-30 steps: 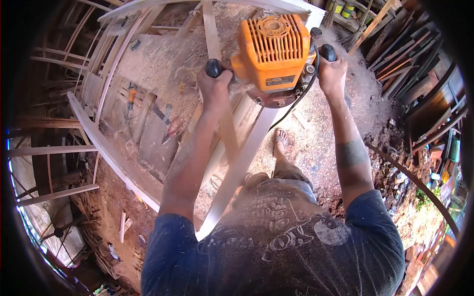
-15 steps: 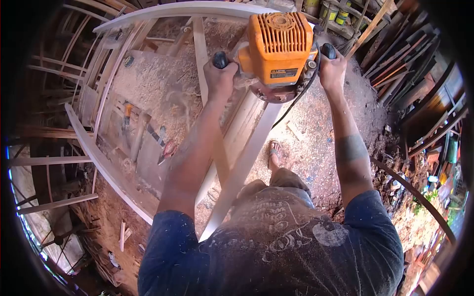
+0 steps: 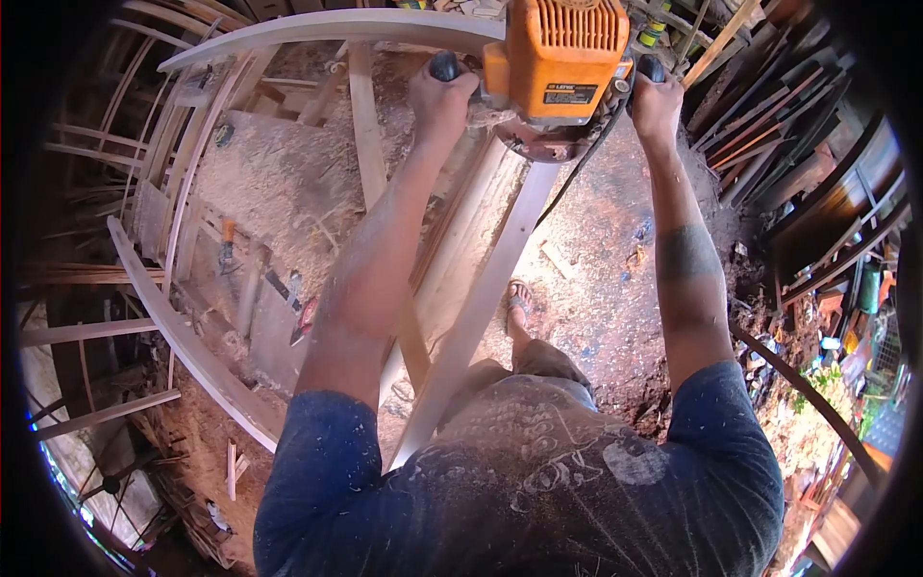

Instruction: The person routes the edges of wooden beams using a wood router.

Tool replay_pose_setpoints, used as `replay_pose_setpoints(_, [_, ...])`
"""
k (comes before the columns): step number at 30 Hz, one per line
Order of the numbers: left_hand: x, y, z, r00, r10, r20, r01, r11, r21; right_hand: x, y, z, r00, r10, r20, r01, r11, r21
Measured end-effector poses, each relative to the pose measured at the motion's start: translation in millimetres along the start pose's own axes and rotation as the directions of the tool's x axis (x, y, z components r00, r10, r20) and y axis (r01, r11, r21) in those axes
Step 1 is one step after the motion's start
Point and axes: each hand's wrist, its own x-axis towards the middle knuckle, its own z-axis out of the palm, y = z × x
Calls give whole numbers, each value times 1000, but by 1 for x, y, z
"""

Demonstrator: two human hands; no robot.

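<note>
An orange router (image 3: pixel 565 67) with a vented motor housing sits at the top centre, its base on a long pale wooden board (image 3: pixel 486 298). My left hand (image 3: pixel 443 101) is wrapped round the black knob on its left side. Round the opposite knob my right hand (image 3: pixel 658 111) is closed. A black power cord (image 3: pixel 580 168) runs down from the router's right side. The bit under the base is hidden. Wood shavings cling to the router's base and to my left arm.
A curved pale wooden piece (image 3: pixel 336 27) spans the top left, and another curved piece (image 3: pixel 183 341) lies at left. Tools, including an orange-handled one (image 3: pixel 228 236), rest on a shaving-covered panel (image 3: pixel 279 173). Wood strips (image 3: pixel 779 135) lean at right. My sandalled foot (image 3: pixel 519 298) stands beside the board.
Both hands and the router have moved farther away along the board, towards the top of the view. The grip on both knobs is unchanged.
</note>
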Motion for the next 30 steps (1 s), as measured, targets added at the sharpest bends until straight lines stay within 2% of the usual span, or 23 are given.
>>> replay_pose_setpoints(4, [24,-12,15,998,54,-19,-53,998,19,24,14,4,990,-130,-50,126,990,-64])
replay_pose_setpoints(5, [28,-15,17,997,80,-17,-79,995,52,23,6,1,998,-53,-31,51,996,-74])
replay_pose_setpoints(8, [39,-19,20,992,128,-3,-126,985,117,39,21,0,982,-189,-1,185,960,-211])
replay_pose_setpoints(12, [45,-16,25,990,138,8,-138,981,137,52,37,0,972,-232,46,235,928,-289])
replay_pose_setpoints(13, [46,-15,27,989,147,6,-146,978,151,43,18,-1,986,-160,34,164,958,-235])
replay_pose_setpoints(16, [54,-25,31,987,156,26,-158,985,73,52,24,0,994,-110,12,110,976,-187])
replay_pose_setpoints(17, [54,-25,31,991,128,27,-130,988,88,56,32,2,970,-241,29,240,938,-249])
replay_pose_setpoints(19, [56,-22,33,997,75,25,-78,990,114,61,35,1,966,-254,38,255,926,-277])
replay_pose_setpoints(22, [54,-27,41,998,8,-63,-5,999,50,65,41,0,970,-238,39,240,938,-250])
replay_pose_setpoints(23, [54,-26,42,998,26,-57,-20,995,102,68,44,-1,973,-228,33,229,946,-229])
replay_pose_setpoints(25, [57,-22,40,997,62,-40,-53,978,204,76,53,-2,943,-328,62,329,884,-331])
replay_pose_setpoints(27, [62,-23,44,997,76,-21,-73,987,142,94,74,-3,876,-475,85,466,784,-410])
replay_pose_setpoints(28, [68,-25,47,996,87,-12,-85,990,110,91,70,-1,946,-324,33,324,926,-195])
replay_pose_setpoints(29, [77,-32,49,989,150,8,-150,986,71,85,55,3,988,-155,20,154,987,36])
replay_pose_setpoints(30, [87,-40,51,977,210,27,-211,977,29,77,39,6,999,19,45,-30,964,263])
